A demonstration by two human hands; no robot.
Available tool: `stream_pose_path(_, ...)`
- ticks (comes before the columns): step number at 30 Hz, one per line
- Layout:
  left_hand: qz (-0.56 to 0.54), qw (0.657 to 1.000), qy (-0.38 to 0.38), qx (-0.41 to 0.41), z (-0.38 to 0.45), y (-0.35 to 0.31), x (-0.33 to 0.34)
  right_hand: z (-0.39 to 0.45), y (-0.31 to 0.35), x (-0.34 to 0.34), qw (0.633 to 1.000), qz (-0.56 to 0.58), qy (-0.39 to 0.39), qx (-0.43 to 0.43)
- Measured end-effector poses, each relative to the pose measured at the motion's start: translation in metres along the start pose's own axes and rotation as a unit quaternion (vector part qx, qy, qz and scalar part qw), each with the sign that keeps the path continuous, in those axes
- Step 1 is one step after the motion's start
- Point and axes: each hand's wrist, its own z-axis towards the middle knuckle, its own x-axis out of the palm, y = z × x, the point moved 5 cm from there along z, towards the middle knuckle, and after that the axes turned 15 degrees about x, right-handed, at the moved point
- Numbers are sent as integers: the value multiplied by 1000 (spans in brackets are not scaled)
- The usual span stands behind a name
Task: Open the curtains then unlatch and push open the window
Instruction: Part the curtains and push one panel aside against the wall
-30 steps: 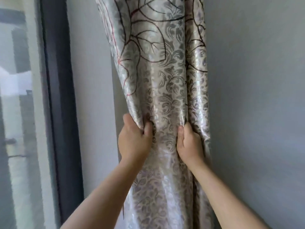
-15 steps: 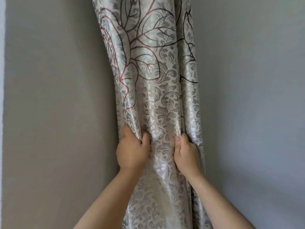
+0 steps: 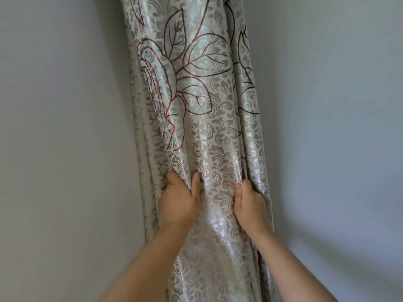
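Note:
A shiny beige curtain (image 3: 209,118) with a grey damask pattern and dark red and black leaf outlines hangs bunched into a narrow column in the corner of the room. My left hand (image 3: 178,201) grips its left folds, fingers tucked behind the cloth. Gripping the right folds at about the same height is my right hand (image 3: 250,205). Both forearms reach up from the bottom of the view. The window is out of view.
Plain grey wall (image 3: 65,138) fills the left side and another grey wall (image 3: 338,127) fills the right; they meet behind the curtain.
The view has swung right: the dark window frame and glass at the left have left the picture. Both hands keep their grip on the gathered curtain, which now sits in the corner.

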Motion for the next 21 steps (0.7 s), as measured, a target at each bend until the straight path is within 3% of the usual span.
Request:
stream_pose_path(5,-123,980,-93,-124,-6,12,-51,-19,20,-9,999,-13,31,-23)
stream_pose_path(8,-136,969,-155,-138,12,17,-92,-36,39,-31,997,82,6,-14)
stream_pose_path(11,-147,976,-133,-93,25,9,-116,-50,69,-63,986,149,-79,14)
stream_pose_path(14,-162,979,-93,-76,22,-6,-123,-43,103,-91,983,128,-122,44)
stream_pose_path(18,-191,976,-43,-96,20,-10,-123,-17,124,-110,982,153,-69,83)
stream_pose_path(21,-226,969,-27,-97,19,-8,-117,-14,134,-102,994,76,-74,32)
